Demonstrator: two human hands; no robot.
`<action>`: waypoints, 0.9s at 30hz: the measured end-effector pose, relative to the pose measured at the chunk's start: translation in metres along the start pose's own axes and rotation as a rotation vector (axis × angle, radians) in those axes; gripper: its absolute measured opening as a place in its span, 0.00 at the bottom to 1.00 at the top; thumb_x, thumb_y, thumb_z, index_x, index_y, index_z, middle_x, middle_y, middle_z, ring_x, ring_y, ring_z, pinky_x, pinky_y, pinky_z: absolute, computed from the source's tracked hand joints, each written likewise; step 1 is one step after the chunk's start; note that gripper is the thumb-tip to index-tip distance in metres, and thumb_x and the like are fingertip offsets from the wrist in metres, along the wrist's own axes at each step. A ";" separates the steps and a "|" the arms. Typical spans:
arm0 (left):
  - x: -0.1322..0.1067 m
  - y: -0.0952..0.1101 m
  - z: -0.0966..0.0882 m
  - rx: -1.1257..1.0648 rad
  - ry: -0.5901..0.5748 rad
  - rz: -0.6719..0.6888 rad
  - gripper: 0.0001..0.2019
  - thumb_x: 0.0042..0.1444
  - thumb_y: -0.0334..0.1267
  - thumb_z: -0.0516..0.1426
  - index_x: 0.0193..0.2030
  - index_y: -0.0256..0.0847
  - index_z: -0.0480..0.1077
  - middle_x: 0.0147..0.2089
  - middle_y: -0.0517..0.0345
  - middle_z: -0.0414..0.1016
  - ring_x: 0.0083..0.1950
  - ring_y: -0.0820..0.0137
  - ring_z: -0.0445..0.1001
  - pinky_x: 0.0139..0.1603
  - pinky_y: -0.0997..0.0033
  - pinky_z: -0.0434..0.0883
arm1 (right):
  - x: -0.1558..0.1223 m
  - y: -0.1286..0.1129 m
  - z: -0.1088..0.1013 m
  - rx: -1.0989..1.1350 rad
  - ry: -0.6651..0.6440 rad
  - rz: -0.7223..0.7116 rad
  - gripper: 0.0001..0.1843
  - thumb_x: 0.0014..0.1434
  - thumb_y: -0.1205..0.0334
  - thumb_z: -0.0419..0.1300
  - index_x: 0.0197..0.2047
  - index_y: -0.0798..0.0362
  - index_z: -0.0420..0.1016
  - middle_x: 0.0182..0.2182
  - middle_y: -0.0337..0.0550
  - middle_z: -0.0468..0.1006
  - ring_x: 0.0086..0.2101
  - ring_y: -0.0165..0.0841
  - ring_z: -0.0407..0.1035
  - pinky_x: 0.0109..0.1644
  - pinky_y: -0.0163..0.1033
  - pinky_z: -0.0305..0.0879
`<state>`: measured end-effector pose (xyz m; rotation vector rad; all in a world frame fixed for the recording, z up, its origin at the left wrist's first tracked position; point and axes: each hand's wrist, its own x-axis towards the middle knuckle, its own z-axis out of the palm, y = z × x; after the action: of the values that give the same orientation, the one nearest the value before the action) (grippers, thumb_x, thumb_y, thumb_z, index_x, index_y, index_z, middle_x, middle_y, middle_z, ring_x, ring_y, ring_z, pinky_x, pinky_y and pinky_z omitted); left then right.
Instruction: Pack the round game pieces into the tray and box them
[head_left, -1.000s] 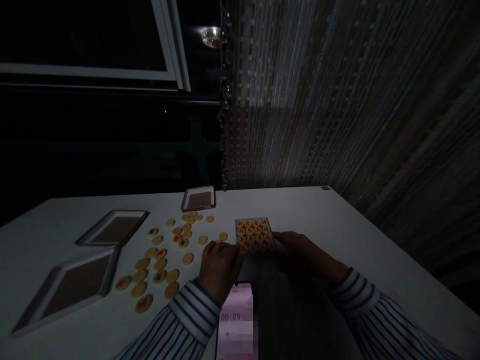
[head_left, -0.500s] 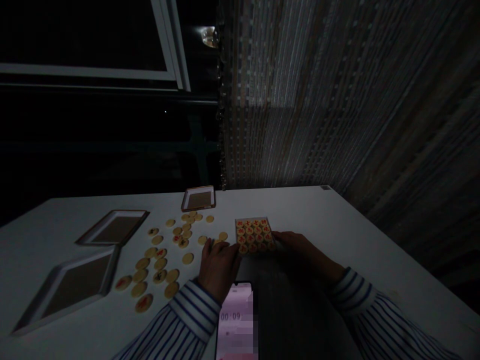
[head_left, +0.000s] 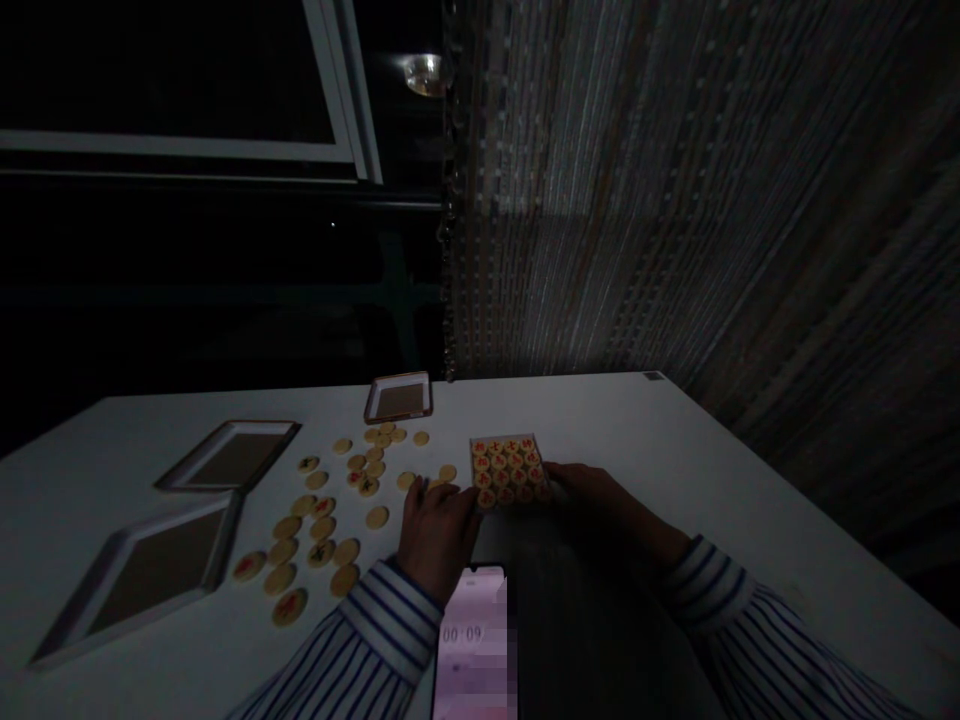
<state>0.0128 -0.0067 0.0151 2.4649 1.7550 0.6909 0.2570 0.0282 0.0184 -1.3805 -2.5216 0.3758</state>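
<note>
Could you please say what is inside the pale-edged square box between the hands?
Round, yellowish pieces with red characters, in four rows; the bottom of the box is covered.

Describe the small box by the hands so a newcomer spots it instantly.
Start at the white table, then find the left hand and right hand in striped sleeves. The small square box sits between them, right of the loose discs. Unlike the three brown-based trays, it is packed with red-marked discs in four rows of four.

dim light leaves the curtain [head_left: 570,200] murky, while the phone screen [head_left: 472,655] glows pinkish.
</note>
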 end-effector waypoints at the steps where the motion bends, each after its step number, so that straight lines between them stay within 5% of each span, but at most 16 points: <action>1: 0.000 0.000 0.001 0.004 0.005 -0.006 0.12 0.53 0.35 0.53 0.45 0.45 0.68 0.41 0.55 0.76 0.48 0.64 0.68 0.58 0.50 0.47 | 0.000 0.000 0.000 0.003 0.000 -0.008 0.30 0.51 0.60 0.55 0.58 0.49 0.55 0.50 0.48 0.69 0.47 0.38 0.64 0.49 0.42 0.60; 19: 0.000 -0.001 -0.002 0.004 0.007 0.012 0.12 0.53 0.35 0.52 0.44 0.44 0.68 0.40 0.55 0.75 0.48 0.64 0.68 0.58 0.50 0.48 | 0.002 0.000 0.001 -0.019 -0.006 0.009 0.30 0.52 0.59 0.54 0.58 0.51 0.56 0.49 0.49 0.69 0.47 0.38 0.65 0.49 0.43 0.60; 27: 0.000 -0.006 0.001 -0.032 0.056 0.024 0.12 0.50 0.40 0.54 0.42 0.45 0.69 0.41 0.56 0.75 0.47 0.63 0.69 0.57 0.48 0.49 | -0.006 0.004 0.006 0.048 0.142 -0.058 0.30 0.49 0.57 0.57 0.56 0.52 0.59 0.48 0.49 0.69 0.46 0.40 0.65 0.49 0.42 0.59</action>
<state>0.0080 -0.0038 0.0124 2.4731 1.7219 0.7915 0.2615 0.0243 0.0112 -1.2665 -2.4155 0.3139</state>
